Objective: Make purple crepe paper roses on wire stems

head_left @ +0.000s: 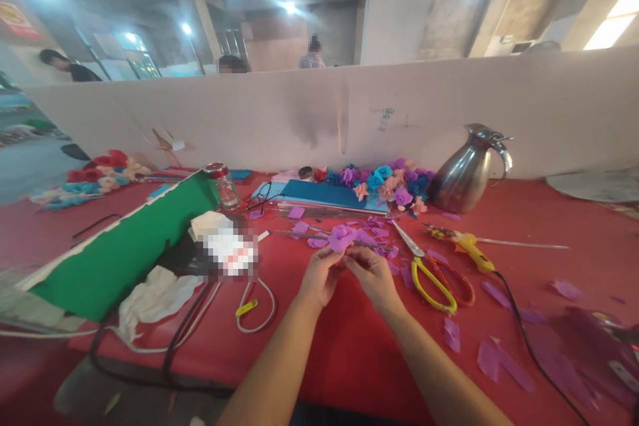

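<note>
A purple paper flower (342, 237) is held up between my two hands, above the red tabletop (279, 346). My left hand (322, 273) pinches its base from the left. The fingers of my right hand (370, 271) are closed at its lower right edge, against the petals. Cut purple paper pieces (369, 233) lie scattered just behind the flower. Right of my hands rest scissors (424, 273) with one yellow and one red handle, blades pointing away. Beyond them is a yellow glue gun (472, 249) with a black cord.
Finished paper flowers (394, 183) in several colours lie at the back, beside blue paper sheets (324, 193). A metal jug (464, 170) stands at back right. On the left are a green panel (134, 246), a glass jar (227, 186), crumpled tissue (154, 296) and looped cables (257, 326). A white partition (249, 113) runs behind.
</note>
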A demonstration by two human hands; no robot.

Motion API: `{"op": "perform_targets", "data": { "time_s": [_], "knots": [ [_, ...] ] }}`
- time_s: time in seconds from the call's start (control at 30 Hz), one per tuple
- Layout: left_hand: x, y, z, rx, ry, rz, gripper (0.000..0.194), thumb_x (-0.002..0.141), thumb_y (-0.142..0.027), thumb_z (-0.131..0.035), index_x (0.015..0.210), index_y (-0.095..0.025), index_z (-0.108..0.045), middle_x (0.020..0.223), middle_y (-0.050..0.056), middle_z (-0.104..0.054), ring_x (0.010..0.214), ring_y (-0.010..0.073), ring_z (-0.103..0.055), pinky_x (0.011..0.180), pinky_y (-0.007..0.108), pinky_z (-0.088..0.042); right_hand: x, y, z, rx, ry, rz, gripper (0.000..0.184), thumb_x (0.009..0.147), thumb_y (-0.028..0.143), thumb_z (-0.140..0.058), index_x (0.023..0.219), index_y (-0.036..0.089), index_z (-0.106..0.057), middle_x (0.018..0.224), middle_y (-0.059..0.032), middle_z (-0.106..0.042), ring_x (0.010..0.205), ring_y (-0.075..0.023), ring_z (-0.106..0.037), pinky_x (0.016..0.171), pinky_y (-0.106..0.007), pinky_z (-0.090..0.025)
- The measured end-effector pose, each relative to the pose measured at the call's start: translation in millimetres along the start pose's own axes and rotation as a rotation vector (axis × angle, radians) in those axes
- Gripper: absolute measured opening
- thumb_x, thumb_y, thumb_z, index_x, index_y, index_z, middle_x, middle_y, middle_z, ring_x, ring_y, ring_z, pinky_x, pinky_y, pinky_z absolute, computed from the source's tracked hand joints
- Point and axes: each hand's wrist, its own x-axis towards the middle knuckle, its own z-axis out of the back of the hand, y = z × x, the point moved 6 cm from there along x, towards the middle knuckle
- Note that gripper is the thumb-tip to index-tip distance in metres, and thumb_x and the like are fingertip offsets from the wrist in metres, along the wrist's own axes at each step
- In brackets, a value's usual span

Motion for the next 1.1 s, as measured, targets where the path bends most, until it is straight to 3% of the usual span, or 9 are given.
{"op": "perform_targets", "data": {
  "time_s": [0.1, 0.2, 0.3, 0.4, 0.6, 0.8, 0.97, 1.1],
  "knots": [
    [-0.3, 1.1, 0.6, 0.031, -0.008, 0.008, 0.022, 0.064, -0.026, -0.079, 0.083, -0.017, -0.077, 0.088, 0.007, -0.074, 0.071, 0.0140, -0.062, 0.065, 0.026, -0.045, -0.6, -0.4, 1.9, 0.000, -0.033, -0.044, 0.014, 0.069, 0.032, -0.069, 0.078, 0.022, -0.073, 0.070, -0.0014, -0.071, 0.063, -0.0178, -0.061, 0.063, -0.031, -0.048],
    [-0.8, -0.9, -1.1, 0.117, -0.024, -0.034, 0.027, 0.061, -0.030, -0.081, 0.083, -0.016, -0.077, 0.083, 0.008, -0.074, 0.073, 0.0184, -0.064, 0.067, 0.030, -0.047, -0.1, 1.8, 3.3, -0.014, -0.049, -0.027, 0.013, 0.068, 0.031, -0.069, 0.077, 0.022, -0.074, 0.074, -0.0018, -0.072, 0.068, -0.0196, -0.062, 0.068, -0.033, -0.048],
    [-1.9, -7.1, -4.1, 0.218, -0.041, -0.136, 0.028, 0.062, -0.031, -0.080, 0.084, -0.016, -0.077, 0.081, 0.007, -0.075, 0.079, 0.0222, -0.065, 0.076, 0.035, -0.048, 0.7, 1.7, 3.7, -0.042, -0.055, -0.004, 0.014, 0.068, 0.029, -0.068, 0.077, 0.023, -0.075, 0.076, -0.0020, -0.072, 0.073, -0.0208, -0.062, 0.073, -0.034, -0.047],
    [-4.4, -16.8, -7.3, 0.402, -0.047, -0.277, 0.026, 0.067, -0.032, -0.076, 0.090, -0.019, -0.076, 0.086, 0.005, -0.075, 0.088, 0.0240, -0.065, 0.087, 0.038, -0.047, 1.1, 0.0, 3.6, -0.066, -0.066, 0.017, 0.012, 0.068, 0.029, -0.065, 0.072, 0.022, -0.074, 0.067, -0.0004, -0.069, 0.063, -0.0181, -0.058, 0.065, -0.031, -0.046],
    [-9.0, -25.9, -8.0, 0.638, -0.049, -0.441, 0.017, 0.072, -0.031, -0.073, 0.085, -0.022, -0.076, 0.087, 0.004, -0.075, 0.096, 0.0263, -0.064, 0.091, 0.037, -0.045, 1.0, -2.6, 5.0, -0.056, -0.118, 0.087, 0.012, 0.063, 0.022, -0.059, 0.061, 0.021, -0.071, 0.058, 0.0000, -0.065, 0.058, -0.0175, -0.054, 0.059, -0.030, -0.045],
    [-7.4, -20.6, -6.2, 0.580, -0.044, -0.363, 0.019, 0.070, -0.028, -0.074, 0.088, -0.021, -0.076, 0.089, 0.003, -0.075, 0.094, 0.0255, -0.064, 0.089, 0.036, -0.046, 2.5, -3.2, 6.8, -0.013, -0.116, 0.091, 0.018, 0.060, 0.018, -0.052, 0.061, 0.023, -0.070, 0.058, 0.0007, -0.064, 0.060, -0.0181, -0.055, 0.062, -0.030, -0.046],
    [-6.9, -19.6, -6.3, 0.526, -0.055, -0.311, 0.020, 0.068, -0.029, -0.075, 0.085, -0.020, -0.076, 0.084, 0.002, -0.075, 0.090, 0.0247, -0.063, 0.084, 0.037, -0.048, 2.2, 1.3, 4.8, 0.011, -0.121, 0.050, 0.012, 0.063, 0.022, -0.058, 0.056, 0.023, -0.068, 0.055, 0.0016, -0.060, 0.057, -0.0159, -0.050, 0.058, -0.028, -0.042],
    [-4.7, -21.9, -4.7, 0.443, -0.022, -0.282, 0.021, 0.064, -0.026, -0.076, 0.084, -0.019, -0.076, 0.087, 0.004, -0.074, 0.094, 0.0242, -0.063, 0.091, 0.038, -0.045, 2.3, 1.8, 3.8, 0.049, -0.116, 0.011, 0.010, 0.063, 0.027, -0.064, 0.055, 0.022, -0.068, 0.053, 0.0016, -0.058, 0.056, -0.0150, -0.046, 0.058, -0.028, -0.040]
  ]
}}
